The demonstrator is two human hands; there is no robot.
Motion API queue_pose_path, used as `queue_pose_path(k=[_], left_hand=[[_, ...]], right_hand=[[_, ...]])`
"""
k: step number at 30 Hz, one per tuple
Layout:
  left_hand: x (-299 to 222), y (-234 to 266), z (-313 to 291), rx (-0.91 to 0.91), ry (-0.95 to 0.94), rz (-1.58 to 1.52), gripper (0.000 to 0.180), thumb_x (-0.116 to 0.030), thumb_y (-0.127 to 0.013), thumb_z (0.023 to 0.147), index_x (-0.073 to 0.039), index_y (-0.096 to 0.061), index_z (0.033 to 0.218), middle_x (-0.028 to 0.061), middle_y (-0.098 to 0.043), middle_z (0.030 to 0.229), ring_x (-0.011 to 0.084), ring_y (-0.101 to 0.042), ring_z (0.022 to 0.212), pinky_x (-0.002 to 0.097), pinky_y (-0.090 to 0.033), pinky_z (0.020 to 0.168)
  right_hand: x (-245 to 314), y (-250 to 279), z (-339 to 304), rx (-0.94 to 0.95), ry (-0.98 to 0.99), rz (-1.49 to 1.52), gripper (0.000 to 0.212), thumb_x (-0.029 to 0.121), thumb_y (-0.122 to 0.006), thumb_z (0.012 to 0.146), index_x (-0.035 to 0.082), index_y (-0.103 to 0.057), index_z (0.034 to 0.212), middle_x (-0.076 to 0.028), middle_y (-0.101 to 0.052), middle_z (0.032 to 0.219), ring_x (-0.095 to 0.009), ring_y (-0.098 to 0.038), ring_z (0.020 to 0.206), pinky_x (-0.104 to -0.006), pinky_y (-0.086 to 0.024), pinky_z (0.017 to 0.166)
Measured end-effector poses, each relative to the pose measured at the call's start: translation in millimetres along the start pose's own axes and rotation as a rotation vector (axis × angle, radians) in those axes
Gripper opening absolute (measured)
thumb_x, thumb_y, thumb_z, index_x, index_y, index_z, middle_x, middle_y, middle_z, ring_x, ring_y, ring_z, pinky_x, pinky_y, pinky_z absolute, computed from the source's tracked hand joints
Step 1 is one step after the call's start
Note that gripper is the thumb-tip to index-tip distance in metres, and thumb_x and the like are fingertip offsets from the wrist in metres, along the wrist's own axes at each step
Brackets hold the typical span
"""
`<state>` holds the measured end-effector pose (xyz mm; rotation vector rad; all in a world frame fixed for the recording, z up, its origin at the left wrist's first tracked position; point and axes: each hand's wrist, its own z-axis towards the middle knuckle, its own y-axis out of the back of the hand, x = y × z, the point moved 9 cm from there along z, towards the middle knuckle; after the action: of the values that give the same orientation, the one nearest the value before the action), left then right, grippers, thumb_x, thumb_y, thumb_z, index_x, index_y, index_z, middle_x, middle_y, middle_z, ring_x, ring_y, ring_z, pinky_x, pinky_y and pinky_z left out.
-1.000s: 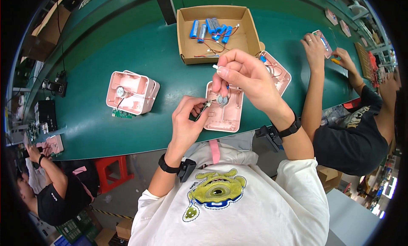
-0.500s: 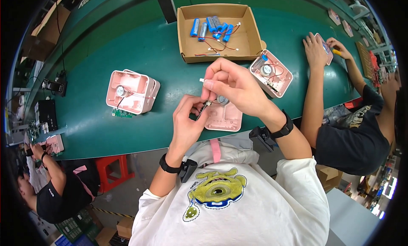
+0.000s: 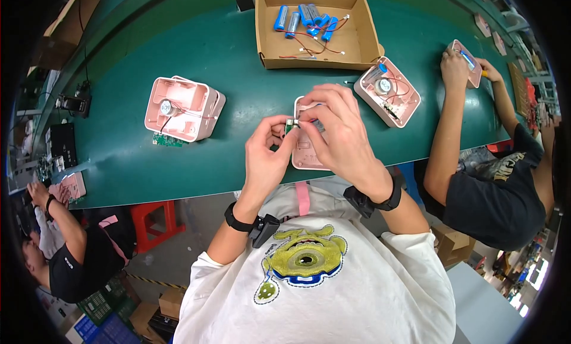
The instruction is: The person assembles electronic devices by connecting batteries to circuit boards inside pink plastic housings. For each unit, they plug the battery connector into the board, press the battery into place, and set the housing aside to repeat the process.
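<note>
My left hand (image 3: 266, 154) pinches a small green circuit board (image 3: 289, 129) between thumb and fingers. My right hand (image 3: 342, 133) is closed at the board's right edge, its thumb and fingertips together on a small plug whose wire is mostly hidden by the fingers. A white socket shows on the board beside those fingertips. Beneath both hands lies an open pink plastic housing (image 3: 304, 158), partly covered by the right hand. To the right stands another pink housing (image 3: 409, 111) with a round speaker (image 3: 383, 86), red wires and a blue battery cell inside.
A cardboard box (image 3: 321, 60) at the back holds several blue battery cells (image 3: 293, 24) with wires. Stacked pink housings (image 3: 205, 127) stand left, a green board (image 3: 168, 140) beneath their edge. Co-workers' hands (image 3: 455, 70) work at the right and far left. A red stool (image 3: 156, 225) is below the table.
My right hand has come down with the plug from above the board to its edge. The left hand has turned the board upward. The whole view has shifted slightly.
</note>
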<state>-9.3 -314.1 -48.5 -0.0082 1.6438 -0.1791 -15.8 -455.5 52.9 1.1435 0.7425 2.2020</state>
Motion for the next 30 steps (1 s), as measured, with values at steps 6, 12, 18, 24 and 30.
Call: queue_pose_path(k=[6,12,18,24,30], left_hand=[[-7.8,1.7,-2.7,0.016,-0.122,0.226,0.018,0.004,-0.072,0.096,0.004,-0.069,0.114,0.0020,-0.063,0.094,0.0061,-0.058,0.077,0.0221,-0.049,0.067],[-31.1,-3.3,-10.6,-0.086,-0.267,0.379,0.017,0.006,-0.074,0.091,0.004,-0.071,0.107,0.0055,-0.062,0.088,0.0082,-0.049,0.061,0.0269,-0.042,0.052],[-44.7,-8.8,-17.9,-0.111,-0.488,0.537,0.020,0.008,-0.075,0.089,0.004,-0.071,0.107,0.0083,-0.062,0.087,0.0131,-0.051,0.058,0.0291,-0.043,0.050],[-52.5,-16.4,-17.4,-0.053,-0.604,0.618,0.021,0.006,-0.076,0.088,0.003,-0.071,0.108,0.0109,-0.063,0.088,0.0168,-0.054,0.054,0.0321,-0.045,0.050],[-54.3,-12.2,-10.1,-0.033,-0.395,0.556,0.017,0.003,-0.076,0.090,0.003,-0.071,0.106,0.0079,-0.063,0.080,0.0141,-0.056,0.055,0.0328,-0.046,0.050]], right_hand=[[-5.5,-8.0,-7.9,0.035,-0.107,0.042,0.011,-0.001,-0.076,0.083,0.000,-0.068,0.090,-0.016,-0.065,0.137,-0.041,-0.050,0.140,-0.0517,-0.042,0.112],[-10.3,-12.1,-10.9,0.084,-0.237,0.056,0.005,-0.001,-0.071,0.086,0.000,-0.068,0.090,-0.019,-0.058,0.151,-0.042,-0.038,0.153,-0.0518,-0.036,0.120],[-14.0,-16.3,-13.6,0.111,-0.311,0.162,0.003,-0.003,-0.068,0.087,0.000,-0.066,0.087,-0.021,-0.054,0.155,-0.042,-0.029,0.159,-0.0526,-0.033,0.123],[-15.1,-17.7,-14.3,0.109,-0.340,0.201,0.005,-0.004,-0.066,0.088,-0.001,-0.063,0.085,-0.021,-0.055,0.155,-0.042,-0.028,0.159,-0.0531,-0.033,0.123],[-7.6,-6.6,-12.2,0.064,-0.213,0.062,0.021,0.002,-0.074,0.087,-0.002,-0.066,0.106,-0.024,-0.048,0.159,-0.047,-0.031,0.156,-0.0535,-0.034,0.122]])
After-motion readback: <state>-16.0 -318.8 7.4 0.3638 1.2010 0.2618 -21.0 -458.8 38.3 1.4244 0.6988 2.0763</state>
